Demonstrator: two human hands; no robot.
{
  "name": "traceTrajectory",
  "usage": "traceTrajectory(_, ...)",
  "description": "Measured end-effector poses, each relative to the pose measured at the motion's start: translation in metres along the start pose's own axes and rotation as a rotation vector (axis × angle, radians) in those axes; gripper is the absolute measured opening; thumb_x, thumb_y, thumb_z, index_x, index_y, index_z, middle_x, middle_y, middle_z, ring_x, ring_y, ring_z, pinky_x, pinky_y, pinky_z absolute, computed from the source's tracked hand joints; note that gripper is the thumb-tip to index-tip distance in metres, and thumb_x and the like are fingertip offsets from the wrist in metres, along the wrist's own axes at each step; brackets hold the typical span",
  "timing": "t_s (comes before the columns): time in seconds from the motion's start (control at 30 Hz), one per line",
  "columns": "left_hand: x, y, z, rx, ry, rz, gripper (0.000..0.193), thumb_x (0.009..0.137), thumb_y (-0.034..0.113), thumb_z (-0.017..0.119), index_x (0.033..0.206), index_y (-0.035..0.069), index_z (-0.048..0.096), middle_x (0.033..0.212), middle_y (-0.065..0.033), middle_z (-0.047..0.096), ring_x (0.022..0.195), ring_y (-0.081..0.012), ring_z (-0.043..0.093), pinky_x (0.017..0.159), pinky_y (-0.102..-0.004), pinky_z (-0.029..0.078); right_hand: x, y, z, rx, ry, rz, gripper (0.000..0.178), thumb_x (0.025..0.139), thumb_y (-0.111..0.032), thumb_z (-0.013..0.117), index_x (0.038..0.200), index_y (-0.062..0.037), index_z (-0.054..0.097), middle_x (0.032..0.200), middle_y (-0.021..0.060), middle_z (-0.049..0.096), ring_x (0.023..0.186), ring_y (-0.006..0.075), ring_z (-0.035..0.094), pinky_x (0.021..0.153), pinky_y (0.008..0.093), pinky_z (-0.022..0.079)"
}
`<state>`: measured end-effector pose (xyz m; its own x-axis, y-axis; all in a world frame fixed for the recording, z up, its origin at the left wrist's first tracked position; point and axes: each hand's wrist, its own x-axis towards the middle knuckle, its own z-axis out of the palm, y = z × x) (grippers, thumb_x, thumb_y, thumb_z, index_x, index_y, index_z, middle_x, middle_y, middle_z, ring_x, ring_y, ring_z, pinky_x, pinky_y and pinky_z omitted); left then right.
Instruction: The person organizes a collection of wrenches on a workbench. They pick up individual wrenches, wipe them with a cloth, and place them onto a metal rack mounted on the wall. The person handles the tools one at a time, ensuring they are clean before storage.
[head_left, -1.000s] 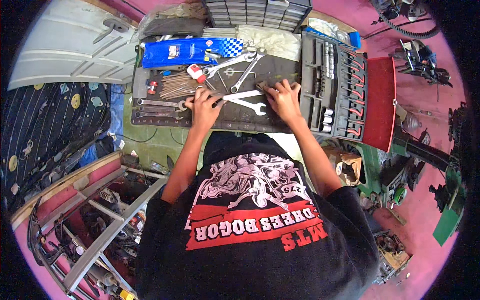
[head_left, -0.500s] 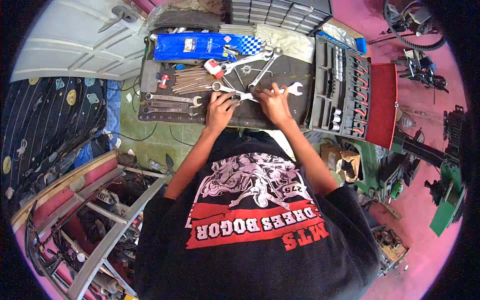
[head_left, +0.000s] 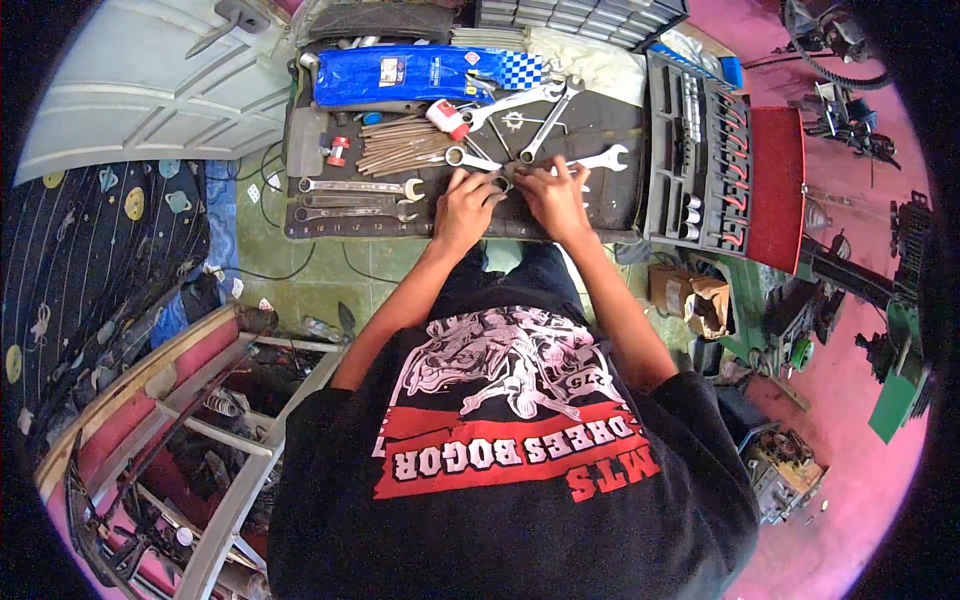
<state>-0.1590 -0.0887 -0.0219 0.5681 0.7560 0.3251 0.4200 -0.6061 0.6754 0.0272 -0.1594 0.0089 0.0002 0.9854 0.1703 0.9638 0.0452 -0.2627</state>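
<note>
My left hand and my right hand are close together over the near edge of the dark work mat. Between them is a small combination wrench, its ring end showing at the left fingertips; both hands have their fingers closed on it, and the right fingers hide most of its shank. Just beyond lies a larger wrench, ring end to the left. An open-ended wrench head sticks out right of my right hand. Another combination wrench lies slanted farther back.
Several wrenches lie in a row at left. Behind are thin brown rods, a red-and-white bottle and a blue package. An open red socket case stands at right, small drawers at the back.
My hands have drawn slightly closer together, the right one shifting a little nearer the left. The whole view has shifted slightly. The other wrenches stay where they lay.
</note>
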Motion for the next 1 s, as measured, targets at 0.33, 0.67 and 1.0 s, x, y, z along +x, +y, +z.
traceTrajectory(0.33,-0.001,0.0,0.001,-0.011,0.001,-0.047,0.012,0.078,0.014,0.081,0.088,0.006,0.078,0.106,-0.0036,0.076,0.093,-0.0243,0.065,0.081,-0.0372,0.056,-0.009,0.023,-0.008,-0.021,0.012,-0.094,0.025,0.084,-0.019,0.071,0.107,-0.0227,0.078,0.12,-0.01,0.074,0.11,0.0218,0.055,0.095,0.0555,0.034)
traceTrajectory(0.67,-0.004,0.002,0.002,0.006,0.132,-0.02,0.016,0.071,0.011,0.085,0.082,0.005,0.074,0.092,-0.0056,0.071,0.093,-0.0267,0.063,0.083,-0.0375,0.054,0.002,0.016,0.003,0.044,-0.024,-0.254,0.026,0.086,-0.021,0.071,0.111,-0.0255,0.078,0.121,-0.0119,0.072,0.113,0.0209,0.056,0.101,0.0569,0.032)
traceTrajectory(1.0,-0.008,-0.003,0.003,0.061,0.081,-0.069,0.015,0.071,0.01,0.083,0.079,0.005,0.071,0.082,-0.0061,0.066,0.09,-0.0273,0.062,0.076,-0.0391,0.055,0.018,0.017,0.001,-0.025,-0.167,-0.415,0.034,0.081,-0.014,0.07,0.112,-0.0254,0.078,0.123,-0.0129,0.072,0.121,0.021,0.052,0.098,0.0564,0.034)
